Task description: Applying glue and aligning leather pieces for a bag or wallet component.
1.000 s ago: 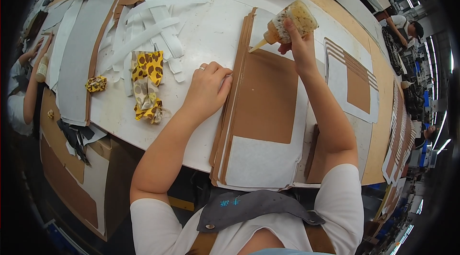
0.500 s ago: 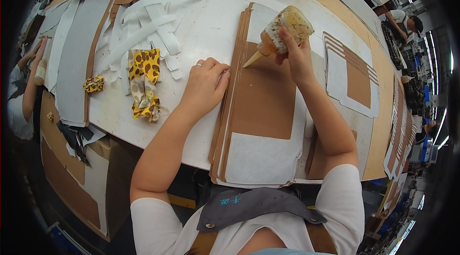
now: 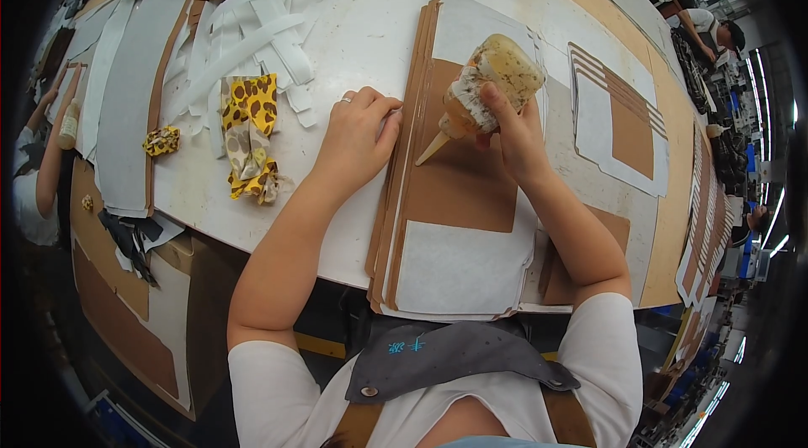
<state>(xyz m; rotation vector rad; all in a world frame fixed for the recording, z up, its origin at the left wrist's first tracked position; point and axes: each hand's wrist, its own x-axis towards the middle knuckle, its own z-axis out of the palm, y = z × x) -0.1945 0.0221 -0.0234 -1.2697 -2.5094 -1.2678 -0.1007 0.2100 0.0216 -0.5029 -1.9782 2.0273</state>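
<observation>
My right hand (image 3: 523, 138) is wrapped round a glue bottle (image 3: 510, 69), a translucent squeeze bottle crusted with white residue. Its pale pointed nozzle is tilted down, with the tip at the left edge of the brown area on the top panel. That panel (image 3: 459, 267), brown with white backing above and below, lies on a stack of similar flat pieces in front of me. Beside the stack's left edge rests my left hand (image 3: 358, 141), a ring on one finger. Its fingers are curled together towards the thumb; whatever they may pinch is hidden.
Left of my hands lie a yellow spotted cloth bundle (image 3: 249, 136), white strips (image 3: 261, 35) and a long grey panel (image 3: 139, 103). Fanned brown-and-white panels (image 3: 627, 141) are at the right. Another person's arm (image 3: 52, 136) shows at far left, near another bottle (image 3: 70, 125).
The glue bottle in my right hand has moved towards me, its nozzle tip shifting down along the brown area's left edge. My left hand stays beside the stack.
</observation>
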